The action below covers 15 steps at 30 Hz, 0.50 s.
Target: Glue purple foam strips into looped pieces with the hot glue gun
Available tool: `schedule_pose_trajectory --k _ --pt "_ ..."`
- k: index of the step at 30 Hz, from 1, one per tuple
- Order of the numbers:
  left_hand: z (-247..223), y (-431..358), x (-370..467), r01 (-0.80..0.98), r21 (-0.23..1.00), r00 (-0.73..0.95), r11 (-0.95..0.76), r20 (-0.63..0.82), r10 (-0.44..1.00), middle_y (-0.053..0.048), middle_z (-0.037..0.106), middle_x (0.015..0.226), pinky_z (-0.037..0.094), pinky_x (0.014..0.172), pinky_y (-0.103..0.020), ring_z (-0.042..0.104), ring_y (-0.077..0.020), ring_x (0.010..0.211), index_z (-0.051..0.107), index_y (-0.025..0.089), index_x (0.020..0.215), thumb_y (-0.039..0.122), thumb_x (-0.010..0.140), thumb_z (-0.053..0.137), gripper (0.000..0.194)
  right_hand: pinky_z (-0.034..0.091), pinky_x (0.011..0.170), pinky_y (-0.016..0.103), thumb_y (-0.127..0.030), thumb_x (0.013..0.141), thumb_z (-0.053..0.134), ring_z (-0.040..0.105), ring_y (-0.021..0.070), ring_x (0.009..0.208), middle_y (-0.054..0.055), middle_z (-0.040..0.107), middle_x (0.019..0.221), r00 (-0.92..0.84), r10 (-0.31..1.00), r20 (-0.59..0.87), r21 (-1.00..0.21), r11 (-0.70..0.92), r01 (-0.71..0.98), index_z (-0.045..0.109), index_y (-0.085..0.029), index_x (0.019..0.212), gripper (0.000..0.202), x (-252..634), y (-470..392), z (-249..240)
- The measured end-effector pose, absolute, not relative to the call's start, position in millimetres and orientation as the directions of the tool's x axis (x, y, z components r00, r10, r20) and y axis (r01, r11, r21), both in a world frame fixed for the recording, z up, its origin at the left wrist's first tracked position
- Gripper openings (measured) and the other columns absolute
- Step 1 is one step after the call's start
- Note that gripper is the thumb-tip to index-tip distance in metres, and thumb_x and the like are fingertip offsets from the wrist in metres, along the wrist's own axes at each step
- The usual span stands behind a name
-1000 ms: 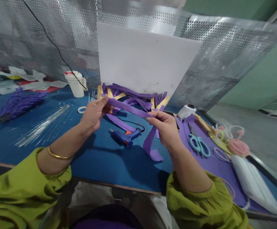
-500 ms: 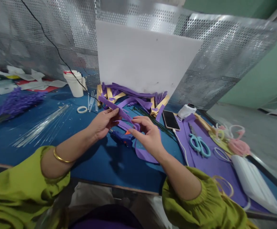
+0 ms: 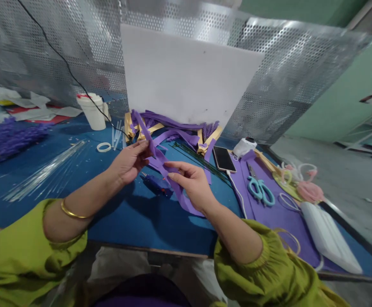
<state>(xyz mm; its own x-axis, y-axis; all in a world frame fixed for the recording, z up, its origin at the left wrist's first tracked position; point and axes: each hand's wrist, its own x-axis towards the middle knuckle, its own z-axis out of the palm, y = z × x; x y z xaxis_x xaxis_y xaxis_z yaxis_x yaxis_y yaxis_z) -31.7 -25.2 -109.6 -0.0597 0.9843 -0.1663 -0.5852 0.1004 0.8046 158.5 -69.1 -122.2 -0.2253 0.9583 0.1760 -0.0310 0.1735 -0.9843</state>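
A long purple strip (image 3: 158, 154), of paper or fabric, stretches between my hands above the blue table. My left hand (image 3: 131, 161) pinches it near the upper end, which sticks up toward the back. Lower down, my right hand (image 3: 190, 181) grips the same strip between thumb and fingers, and its tail curls down to the tabletop below. Beneath the strip lies a blue glue gun (image 3: 157, 185), partly covered. Behind my hands are more purple strips (image 3: 176, 135) and small purple flower bunches with tan paper wraps (image 3: 204, 147). Dark green stems (image 3: 199, 160) lie just beyond my right hand.
A phone (image 3: 224, 159) on a white cable and turquoise-handled scissors (image 3: 260, 189) lie to the right, near a white packet (image 3: 329, 236). Leftward are a white cup (image 3: 91, 113), a tape roll (image 3: 104, 147), clear thin strands (image 3: 50, 170) and purple flowers (image 3: 11, 138). A white board (image 3: 189, 72) stands behind.
The strip is now drawn out between my hands, its upper end pointing more steeply upward. My right hand has shifted its grip on it. The whole view has moved slightly.
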Motion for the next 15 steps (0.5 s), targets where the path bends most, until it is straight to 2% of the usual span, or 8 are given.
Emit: schedule_pose_trajectory --k 4,6,8,10,12,15 --pt "-104.6 -15.5 -41.7 -0.642 0.766 -0.119 0.041 -0.153 0.981 0.002 0.072 0.068 0.05 0.055 -0.021 0.063 -0.0095 0.057 0.07 0.018 0.081 0.017 0.085 0.074 0.006 0.051 0.062 0.028 -0.028 0.082 0.069 0.06 0.0129 0.067 0.002 0.072 0.093 -0.35 0.912 0.212 -0.969 0.242 0.045 0.073 -0.021 0.117 0.036 158.2 -74.2 -118.2" --pt "-100.6 -11.6 -47.7 -0.66 0.75 -0.152 0.037 -0.181 0.972 0.002 0.072 0.068 0.053 0.06 -0.022 0.064 -0.0097 0.058 0.069 0.017 0.081 0.018 0.088 0.072 0.007 0.051 0.06 0.027 -0.027 0.083 0.068 0.06 0.0113 0.064 0.002 0.07 0.094 -0.458 0.872 0.174 -0.972 0.228 0.065 0.068 -0.021 0.125 0.043 157.8 -77.5 -118.4" --pt "-97.3 -10.4 -52.9 -0.652 0.754 -0.147 0.073 -0.221 0.964 0.002 0.072 0.066 0.053 0.062 -0.023 0.063 -0.0101 0.057 0.069 0.017 0.083 0.02 0.09 0.07 0.008 0.052 0.058 0.025 -0.027 0.083 0.069 0.063 0.0108 0.064 0.002 0.07 0.097 -0.607 0.79 0.087 -0.988 0.148 0.05 0.064 -0.021 0.13 0.047 157.1 -81.1 -120.1" --pt "-96.3 -11.2 -56.3 -0.615 0.777 -0.094 0.138 -0.246 0.965 0.002 0.07 0.061 0.052 0.06 -0.025 0.062 -0.0115 0.055 0.07 0.018 0.083 0.024 0.089 0.072 0.009 0.053 0.061 0.025 -0.027 0.085 0.068 0.066 0.0106 0.066 0.003 0.07 0.099 -0.75 0.661 -0.005 -0.995 0.07 0.069 0.063 -0.021 0.128 0.044 156.2 -84.6 -122.2" --pt "-98.1 -12.3 -56.8 -0.581 0.794 -0.043 0.18 -0.251 0.967 0.002 0.069 0.059 0.052 0.057 -0.026 0.063 -0.0131 0.053 0.071 0.02 0.083 0.025 0.087 0.075 0.007 0.054 0.062 0.024 -0.026 0.085 0.067 0.066 0.0099 0.064 0.003 0.072 0.092 -0.814 0.578 -0.062 -0.989 0.075 0.128 0.066 -0.018 0.12 0.036 155.4 -86.5 -123.3" --pt "-102.8 -12.5 -52.1 -0.589 0.789 -0.035 0.177 -0.243 0.969 0.002 0.069 0.058 0.051 0.053 -0.025 0.062 -0.0125 0.051 0.07 0.021 0.079 0.021 0.086 0.074 0.009 0.051 0.057 0.022 -0.028 0.087 0.066 0.062 0.0098 0.057 -0.001 0.069 0.076 -0.775 0.631 -0.043 -0.968 0.166 0.189 0.07 -0.017 0.106 0.023 157.7 -82.3 -122.6"
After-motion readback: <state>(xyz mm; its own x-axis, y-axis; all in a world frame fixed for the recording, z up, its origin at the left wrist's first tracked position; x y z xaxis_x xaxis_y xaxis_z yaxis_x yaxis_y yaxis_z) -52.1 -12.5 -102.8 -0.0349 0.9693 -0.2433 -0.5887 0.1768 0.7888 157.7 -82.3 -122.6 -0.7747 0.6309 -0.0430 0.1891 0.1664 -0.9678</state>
